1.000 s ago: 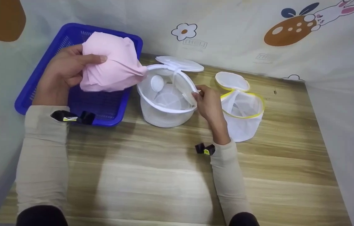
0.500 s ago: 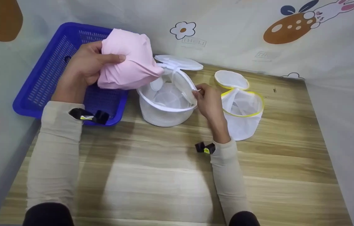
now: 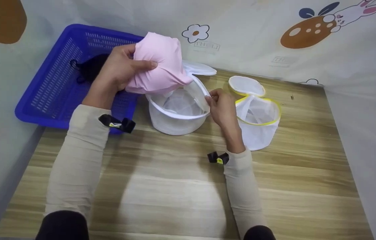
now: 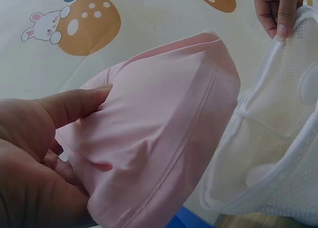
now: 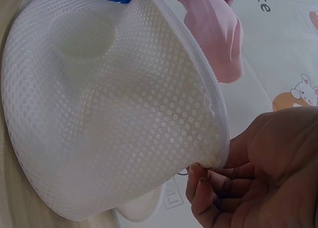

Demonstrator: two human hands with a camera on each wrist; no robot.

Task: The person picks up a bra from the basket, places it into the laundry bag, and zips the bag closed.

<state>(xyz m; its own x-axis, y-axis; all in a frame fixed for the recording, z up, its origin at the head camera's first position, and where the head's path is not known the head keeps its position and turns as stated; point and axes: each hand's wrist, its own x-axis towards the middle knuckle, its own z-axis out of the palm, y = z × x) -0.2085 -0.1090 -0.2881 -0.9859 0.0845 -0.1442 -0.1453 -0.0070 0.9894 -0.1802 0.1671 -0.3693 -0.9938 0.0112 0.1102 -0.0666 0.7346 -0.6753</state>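
Pinching the pink cloth (image 3: 159, 65) between thumb and fingers, the left hand (image 3: 121, 68) holds it up at the mesh bag's (image 3: 178, 126) far-left side; the right hand (image 3: 222, 106) pinches that bag's rim (image 3: 202, 87) on the right. The cloth could snag there, or drop outside, if the rim sags or either grip loosens. Whether cloth and rim touch cannot be told. The cloth hides part of the bag's lid (image 3: 204, 69); the left hand partly covers a black item (image 3: 91, 68) in the basket (image 3: 42, 71), left of the bag.

Mesh, cloth and plastic
Above the coarse mesh bag (image 3: 178, 125), matt, creased pink cloth (image 3: 168, 55) is seen; left, a smooth plastic basket (image 3: 103, 31); beneath, a wood-grained tabletop (image 3: 164, 200).
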